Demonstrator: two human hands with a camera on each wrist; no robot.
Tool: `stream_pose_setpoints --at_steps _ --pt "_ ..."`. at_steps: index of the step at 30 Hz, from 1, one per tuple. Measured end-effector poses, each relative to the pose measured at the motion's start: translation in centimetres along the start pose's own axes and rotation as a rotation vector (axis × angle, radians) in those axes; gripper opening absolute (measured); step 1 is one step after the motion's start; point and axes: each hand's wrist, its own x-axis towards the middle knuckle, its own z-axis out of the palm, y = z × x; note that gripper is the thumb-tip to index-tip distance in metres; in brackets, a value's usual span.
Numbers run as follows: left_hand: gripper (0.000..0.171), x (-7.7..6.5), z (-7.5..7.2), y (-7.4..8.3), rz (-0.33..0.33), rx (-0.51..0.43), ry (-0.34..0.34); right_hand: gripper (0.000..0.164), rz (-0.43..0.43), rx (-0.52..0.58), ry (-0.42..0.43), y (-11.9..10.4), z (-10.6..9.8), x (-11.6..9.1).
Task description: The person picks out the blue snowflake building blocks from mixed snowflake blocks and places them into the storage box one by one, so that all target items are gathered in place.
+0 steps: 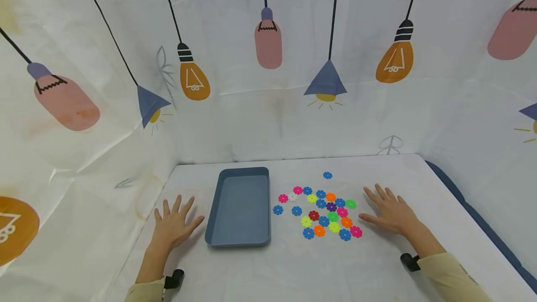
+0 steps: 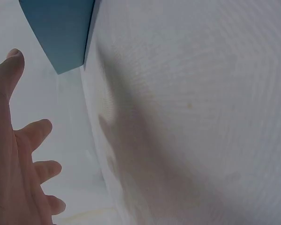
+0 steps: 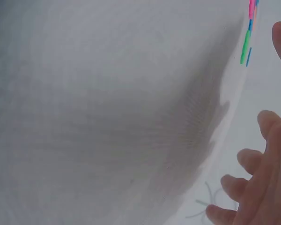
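My left hand (image 1: pixel 171 228) hovers palm down over the white table, fingers spread, just left of a blue-grey tray (image 1: pixel 238 240). It holds nothing. In the left wrist view, the same hand (image 2: pixel 14 154) is apart from the tray's corner (image 2: pixel 61 42), with its shadow on the cloth. To the right of many small flower-shaped plastic discs (image 1: pixel 331 206), my right hand (image 1: pixel 392 213) is also spread and holds nothing. A green disc (image 1: pixel 350 204) is the one nearest its fingers. The right wrist view shows that hand (image 3: pixel 267 164) raised above the surface, with a few disc edges (image 3: pixel 246 47) beyond.
The discs lie loosely scattered in blue, pink, orange, yellow, green, purple, red and white. One blue disc (image 1: pixel 327 175) sits apart towards the back. A white curtain (image 1: pixel 235 125) printed with lamps hangs behind and beside the table (image 1: pixel 293 274).
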Motion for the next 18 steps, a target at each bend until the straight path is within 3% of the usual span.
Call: stream_pose_setpoints --at_steps 6,10,18 --pt "0.081 0.2 0.2 0.0 0.013 -0.046 0.009 0.096 0.009 0.036 0.004 -0.1 -0.1 0.4" --pt "0.078 0.0 0.8 -0.5 -0.001 -0.117 -0.033 0.095 0.031 0.117 -0.033 -0.6 0.1 0.6" --pt "0.061 1.4 1.4 -0.3 0.035 -0.4 -0.035 0.078 0.031 0.226 -0.027 -1.0 -0.7 1.4"
